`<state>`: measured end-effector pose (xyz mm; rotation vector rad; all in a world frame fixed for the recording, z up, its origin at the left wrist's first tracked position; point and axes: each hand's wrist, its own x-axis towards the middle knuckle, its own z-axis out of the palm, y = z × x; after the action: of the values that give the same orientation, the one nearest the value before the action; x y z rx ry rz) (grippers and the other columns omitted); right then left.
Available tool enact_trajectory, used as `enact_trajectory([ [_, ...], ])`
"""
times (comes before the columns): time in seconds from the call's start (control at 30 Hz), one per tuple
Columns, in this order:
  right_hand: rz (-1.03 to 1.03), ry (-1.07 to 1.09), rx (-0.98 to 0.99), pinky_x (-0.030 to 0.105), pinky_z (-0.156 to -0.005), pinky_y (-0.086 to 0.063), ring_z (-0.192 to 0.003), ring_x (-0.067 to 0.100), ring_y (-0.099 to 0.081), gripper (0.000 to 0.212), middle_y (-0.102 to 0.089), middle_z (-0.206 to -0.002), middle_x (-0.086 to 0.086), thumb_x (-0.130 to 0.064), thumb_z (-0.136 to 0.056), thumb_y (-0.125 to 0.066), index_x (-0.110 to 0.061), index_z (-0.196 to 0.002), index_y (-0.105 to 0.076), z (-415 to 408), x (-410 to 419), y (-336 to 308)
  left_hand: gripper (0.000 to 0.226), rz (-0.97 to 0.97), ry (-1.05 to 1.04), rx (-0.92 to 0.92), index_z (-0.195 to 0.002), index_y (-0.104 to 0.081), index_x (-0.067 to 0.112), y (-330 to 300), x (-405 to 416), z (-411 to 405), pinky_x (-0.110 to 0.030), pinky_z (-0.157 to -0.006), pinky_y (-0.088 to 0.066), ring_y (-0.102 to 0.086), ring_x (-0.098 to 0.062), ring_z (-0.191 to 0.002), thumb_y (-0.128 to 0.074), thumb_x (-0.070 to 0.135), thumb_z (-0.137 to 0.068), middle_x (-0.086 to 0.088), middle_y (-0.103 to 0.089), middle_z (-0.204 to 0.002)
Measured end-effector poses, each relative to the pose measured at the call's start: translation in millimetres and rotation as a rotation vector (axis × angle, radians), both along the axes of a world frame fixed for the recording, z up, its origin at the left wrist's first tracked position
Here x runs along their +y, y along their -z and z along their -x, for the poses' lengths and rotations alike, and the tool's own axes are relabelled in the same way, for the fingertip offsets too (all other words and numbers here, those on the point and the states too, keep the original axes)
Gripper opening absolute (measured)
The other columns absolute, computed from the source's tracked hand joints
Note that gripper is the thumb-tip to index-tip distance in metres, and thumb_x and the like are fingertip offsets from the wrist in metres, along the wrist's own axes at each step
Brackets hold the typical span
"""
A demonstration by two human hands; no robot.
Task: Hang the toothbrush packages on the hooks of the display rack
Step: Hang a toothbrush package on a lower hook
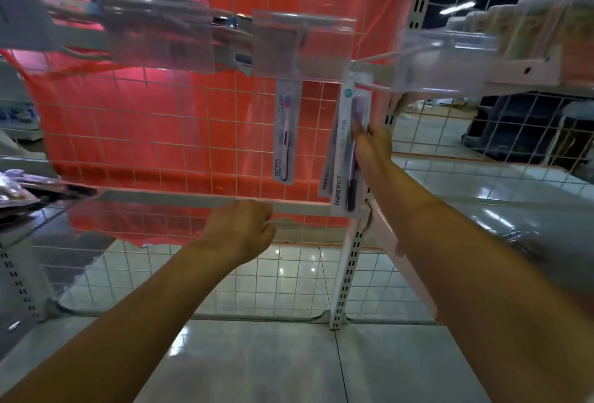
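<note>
A white wire-grid display rack [193, 158] with a red sheet behind it fills the view. My right hand [369, 142] pinches a long white toothbrush package [348, 158] whose top hangs on a white hook [369, 85] at the rack's right side. A second package [325, 174] hangs just behind it. Another toothbrush package [285, 132] hangs alone to the left, under a clear label holder [303, 45]. My left hand [241, 229] is curled in a loose fist near the rack's lower crossbar [160, 198], holding nothing that I can see.
More packages hang blurred at the upper left [154, 29]. A white slotted upright post [350, 261] stands at the right. A shelf with goods [514, 48] juts out at the upper right. Packaged items [19, 190] lie at the left edge. Glossy floor tiles lie below.
</note>
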<state>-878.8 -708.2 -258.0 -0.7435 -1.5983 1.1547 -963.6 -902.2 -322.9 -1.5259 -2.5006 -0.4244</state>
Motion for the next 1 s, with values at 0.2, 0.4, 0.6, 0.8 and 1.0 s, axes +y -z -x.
enact_trajectory([
  [0.2, 0.083, 0.18, -0.236, 0.033, -0.074, -0.05, -0.096, 0.029, -0.06, 0.028, -0.058, -0.104, 0.01, -0.024, -0.093, -0.051, -0.006, -0.115, -0.052, 4, -5, 15, 0.028, 0.008, -0.03, 0.05, -0.112, -0.059, 0.017, -9, -12, 12, -0.026, -0.069, -0.041, -0.057, -0.019, -0.085, -0.043, 0.033, -0.095, -0.004, -0.064, -0.103],
  [0.4, -0.372, 0.155, -0.643, 0.031, -0.074, -0.051, -0.091, 0.029, -0.061, 0.019, -0.06, -0.102, 0.011, -0.006, -0.089, -0.052, -0.003, -0.105, -0.061, -14, -70, 41, 0.025, -0.066, -0.027, 0.042, -0.11, -0.056, 0.015, -17, -28, 14, -0.031, -0.075, -0.045, -0.057, -0.024, -0.089, -0.046, 0.03, -0.092, -0.005, -0.063, -0.099],
  [0.6, -0.581, -0.032, -0.803, 0.03, -0.074, -0.048, -0.085, 0.021, -0.059, 0.028, -0.064, -0.104, 0.008, -0.013, -0.094, -0.046, -0.012, -0.118, -0.06, -29, -156, 39, 0.022, -0.145, 0.065, 0.103, -0.11, -0.054, 0.016, -14, -71, 5, -0.028, -0.065, -0.034, -0.047, -0.018, -0.079, -0.046, 0.026, -0.093, 0.002, -0.052, -0.087],
  [0.8, -0.736, -0.027, -0.814, 0.04, -0.085, -0.05, -0.095, 0.025, -0.06, 0.027, -0.064, -0.105, 0.008, -0.017, -0.093, -0.046, -0.009, -0.114, -0.06, -22, -214, 39, 0.033, -0.154, 0.043, 0.165, -0.122, -0.052, 0.015, -18, -107, -1, -0.032, -0.08, -0.041, -0.055, -0.025, -0.104, -0.042, 0.031, -0.094, -0.008, -0.06, -0.115],
  [1.0, -0.663, -0.135, -0.704, 0.04, -0.082, -0.051, -0.092, 0.023, -0.061, 0.031, -0.066, -0.105, 0.006, -0.013, -0.09, -0.045, -0.016, -0.117, -0.061, -24, -234, 7, 0.031, -0.175, 0.051, 0.136, -0.12, -0.052, 0.017, -48, -120, -12, -0.033, -0.078, -0.041, -0.055, -0.023, -0.103, -0.042, 0.03, -0.093, -0.005, -0.061, -0.113],
])
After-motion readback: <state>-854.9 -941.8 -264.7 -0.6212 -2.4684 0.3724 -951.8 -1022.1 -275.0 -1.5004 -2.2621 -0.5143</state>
